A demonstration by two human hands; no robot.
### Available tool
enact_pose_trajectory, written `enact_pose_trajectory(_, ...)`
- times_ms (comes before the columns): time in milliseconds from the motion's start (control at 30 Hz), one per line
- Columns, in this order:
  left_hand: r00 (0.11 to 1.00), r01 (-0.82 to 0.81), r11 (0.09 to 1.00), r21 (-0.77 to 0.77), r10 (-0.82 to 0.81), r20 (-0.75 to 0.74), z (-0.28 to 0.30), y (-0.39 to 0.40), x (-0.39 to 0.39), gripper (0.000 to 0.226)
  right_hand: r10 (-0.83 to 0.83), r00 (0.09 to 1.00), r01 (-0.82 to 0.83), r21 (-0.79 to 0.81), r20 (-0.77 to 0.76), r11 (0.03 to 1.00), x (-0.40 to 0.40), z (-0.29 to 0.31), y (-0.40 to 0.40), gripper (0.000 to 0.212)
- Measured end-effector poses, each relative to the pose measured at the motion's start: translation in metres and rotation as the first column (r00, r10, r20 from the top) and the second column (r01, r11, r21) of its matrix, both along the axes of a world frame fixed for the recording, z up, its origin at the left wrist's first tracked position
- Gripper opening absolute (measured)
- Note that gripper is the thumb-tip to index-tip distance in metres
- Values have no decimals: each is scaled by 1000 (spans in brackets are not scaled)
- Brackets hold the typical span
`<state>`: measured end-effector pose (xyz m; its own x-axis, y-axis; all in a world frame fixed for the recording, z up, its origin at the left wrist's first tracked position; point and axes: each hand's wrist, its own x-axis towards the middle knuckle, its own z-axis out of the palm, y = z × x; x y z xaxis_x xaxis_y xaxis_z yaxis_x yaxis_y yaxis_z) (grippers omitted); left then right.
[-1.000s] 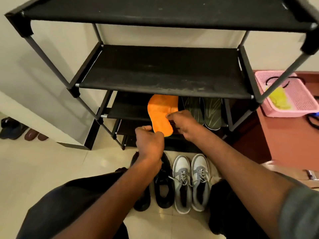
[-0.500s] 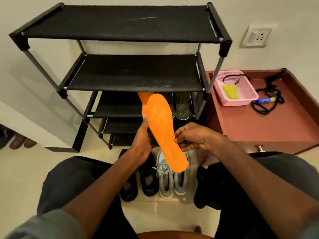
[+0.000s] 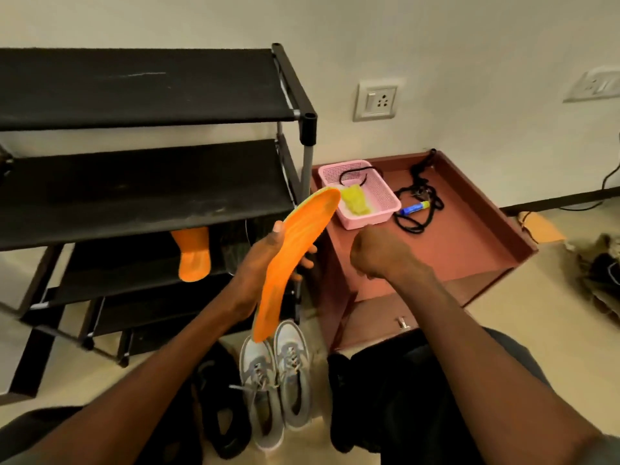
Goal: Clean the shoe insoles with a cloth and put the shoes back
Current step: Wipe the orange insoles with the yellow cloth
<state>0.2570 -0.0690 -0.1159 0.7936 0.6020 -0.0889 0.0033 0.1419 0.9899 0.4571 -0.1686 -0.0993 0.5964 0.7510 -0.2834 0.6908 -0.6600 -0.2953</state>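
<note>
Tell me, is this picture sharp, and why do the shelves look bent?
Head view: the wide lens bows the black fabric shoe rack; the curled right hand is motion-blurred; the bent orange foam insole in the left hand stays fairly crisp; soft light, no glare.

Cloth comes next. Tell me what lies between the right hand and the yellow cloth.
Nothing visible. The right hand hangs over bare cabinet top; the cloth lies in the pink basket, with only the insole tip overlapping its left edge.

My left hand (image 3: 265,260) grips an orange insole (image 3: 288,260) by its middle. My right hand (image 3: 379,253) hangs curled and empty before the pink basket (image 3: 379,193).
</note>
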Motion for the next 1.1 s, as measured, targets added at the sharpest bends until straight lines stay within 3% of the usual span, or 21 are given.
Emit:
enact_pose_trajectory(100,1000,-9,1000,-5,9,-10,-11,14,12,87,-217,972,178,311,95,934,27,-5,30,25)
enact_pose_trajectory(200,999,-34,998,-59,35,10,-19,21,22,66,-306,945,229,433,118,872,54,-14,63,21)
enact_pose_trajectory(333,997,-39,992,-118,45,54,-27,23,31,61,-290,945,225,344,153,912,94,-40,95,23)
enact_pose_trajectory(533,997,-16,987,-160,27,69,-37,30,33,62,-232,940,205,126,252,971,132,-81,117,54)
enact_pose_trajectory(733,997,-30,980,-199,45,70,-39,36,26,60,-321,902,261,226,289,939,129,-87,132,22)
enact_pose_trajectory(867,997,-36,980,-195,49,60,-34,40,17,63,-431,902,390,438,-6,810,126,-78,125,6)
enact_pose_trajectory(967,995,-60,980,-192,73,63,-22,42,2,63,-411,861,508,563,-301,652,110,-55,110,12)
enact_pose_trajectory(1033,991,-93,976,-195,110,78,-13,41,-10,63,-284,757,637,568,-588,521,89,-33,96,11)
enact_pose_trajectory(1100,983,-124,969,-212,148,104,-2,37,-26,66,-135,586,752,474,-799,458,61,-13,81,21)
